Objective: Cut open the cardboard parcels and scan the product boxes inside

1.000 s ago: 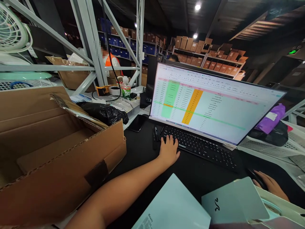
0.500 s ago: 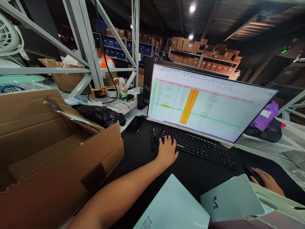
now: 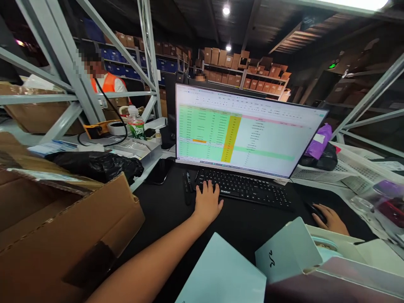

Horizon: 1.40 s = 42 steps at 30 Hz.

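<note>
My left hand (image 3: 207, 203) rests with fingers spread on the left end of a black keyboard (image 3: 246, 188). At the right, my right hand (image 3: 331, 219) is curved over a black computer mouse (image 3: 318, 213) on the dark desk mat. Behind the keyboard stands a monitor (image 3: 265, 139) showing a spreadsheet, with a large green block over its left columns and one orange-yellow column. In front of my arms are a closed pale blue box (image 3: 225, 269) and an opened pale blue box (image 3: 280, 252) with a rounded item partly visible inside.
An open cardboard box (image 3: 104, 219) fills the left. Beyond it lie a black plastic bag (image 3: 94, 164), a phone (image 3: 160, 171) and a bottle (image 3: 136, 124). White baskets (image 3: 344, 164) stand at the right. A person in an orange vest (image 3: 109, 83) is behind the metal frame.
My view has turned right, so the scene sits further left. On the monitor, a green block now covers the left columns. Both hands keep their places on keyboard and mouse.
</note>
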{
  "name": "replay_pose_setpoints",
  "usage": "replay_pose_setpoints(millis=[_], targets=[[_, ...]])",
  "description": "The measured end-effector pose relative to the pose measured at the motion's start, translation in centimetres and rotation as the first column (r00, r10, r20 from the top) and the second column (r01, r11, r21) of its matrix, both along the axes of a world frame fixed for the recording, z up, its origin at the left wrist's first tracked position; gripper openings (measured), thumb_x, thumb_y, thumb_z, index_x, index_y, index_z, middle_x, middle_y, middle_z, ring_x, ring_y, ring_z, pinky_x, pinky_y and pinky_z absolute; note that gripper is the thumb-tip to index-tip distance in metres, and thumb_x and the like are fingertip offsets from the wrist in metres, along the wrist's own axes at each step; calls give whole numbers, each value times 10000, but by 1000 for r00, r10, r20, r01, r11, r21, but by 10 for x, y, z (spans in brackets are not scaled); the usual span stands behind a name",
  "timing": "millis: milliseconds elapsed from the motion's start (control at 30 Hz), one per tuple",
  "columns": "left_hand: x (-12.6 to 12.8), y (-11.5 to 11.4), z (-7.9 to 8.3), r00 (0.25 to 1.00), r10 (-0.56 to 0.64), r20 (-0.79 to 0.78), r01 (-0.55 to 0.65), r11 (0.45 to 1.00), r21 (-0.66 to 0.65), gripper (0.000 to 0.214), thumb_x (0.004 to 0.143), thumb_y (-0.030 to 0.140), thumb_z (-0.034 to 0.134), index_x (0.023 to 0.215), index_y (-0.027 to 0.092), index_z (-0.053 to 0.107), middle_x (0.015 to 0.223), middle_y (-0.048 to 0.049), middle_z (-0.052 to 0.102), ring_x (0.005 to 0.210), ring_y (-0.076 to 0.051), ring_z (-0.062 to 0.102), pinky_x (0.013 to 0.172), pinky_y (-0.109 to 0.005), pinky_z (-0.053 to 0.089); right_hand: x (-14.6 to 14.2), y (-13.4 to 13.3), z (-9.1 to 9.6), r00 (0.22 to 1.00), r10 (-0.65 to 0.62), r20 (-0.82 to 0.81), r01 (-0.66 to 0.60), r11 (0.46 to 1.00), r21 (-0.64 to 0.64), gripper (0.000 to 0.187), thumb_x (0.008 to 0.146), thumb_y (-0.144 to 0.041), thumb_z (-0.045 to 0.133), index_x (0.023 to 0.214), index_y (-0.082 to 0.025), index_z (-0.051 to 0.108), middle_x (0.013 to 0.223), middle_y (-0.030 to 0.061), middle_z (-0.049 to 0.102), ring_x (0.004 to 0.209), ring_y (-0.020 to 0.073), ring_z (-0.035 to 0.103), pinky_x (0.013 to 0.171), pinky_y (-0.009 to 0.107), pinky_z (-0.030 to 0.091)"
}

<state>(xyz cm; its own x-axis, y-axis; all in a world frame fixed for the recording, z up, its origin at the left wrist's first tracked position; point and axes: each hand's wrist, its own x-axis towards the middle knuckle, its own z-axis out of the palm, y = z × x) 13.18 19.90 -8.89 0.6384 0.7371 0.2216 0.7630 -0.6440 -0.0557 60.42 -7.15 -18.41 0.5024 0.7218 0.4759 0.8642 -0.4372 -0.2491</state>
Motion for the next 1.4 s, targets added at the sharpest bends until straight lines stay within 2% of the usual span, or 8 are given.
replay_pose_setpoints(millis=[567, 700, 933, 1400], targets=[[0, 2, -2, 999, -4, -44, 8, 995, 97, 607, 990, 430, 437, 1519, 134, 441, 1565, -241, 422, 1450, -412, 387, 1138, -622, 336, -8, 4, 7, 997, -71, 9, 71, 997, 42, 497, 891, -458, 480, 1258, -172, 653, 1283, 167, 611, 1220, 299, 596, 1072, 463, 493], [1, 2, -1, 999, -1, -48, 6, 995, 103, 609, 991, 439, 442, 1519, 136, 443, 1565, -239, 424, 1449, -409, 391, 1137, -615, 341, -10, 5, 9, 997, -75, -6, 75, 996, 48, 478, 886, -426, 487, 1254, -170, 653, 1286, 173, 611, 1228, 315, 586, 1075, 495, 484], [0, 2, -1, 999, -2, -50, 7, 994, 109, 602, 992, 437, 446, 1513, 137, 454, 1558, -240, 433, 1444, -408, 399, 1131, -609, 352, -12, 4, 12, 996, -88, -27, 89, 995, 52, 501, 893, -426, 471, 1261, -141, 654, 1313, 189, 599, 1251, 309, 576, 1094, 468, 468], [0, 2, -1, 1000, -17, -19, 19, 996, 89, 607, 987, 416, 470, 1511, 111, 454, 1556, -265, 422, 1446, -431, 389, 1144, -622, 323, -11, 5, 10, 996, -90, -8, 90, 994, 63, 449, 885, -387, 509, 1236, -161, 675, 1298, 186, 614, 1226, 322, 593, 1062, 485, 496]])
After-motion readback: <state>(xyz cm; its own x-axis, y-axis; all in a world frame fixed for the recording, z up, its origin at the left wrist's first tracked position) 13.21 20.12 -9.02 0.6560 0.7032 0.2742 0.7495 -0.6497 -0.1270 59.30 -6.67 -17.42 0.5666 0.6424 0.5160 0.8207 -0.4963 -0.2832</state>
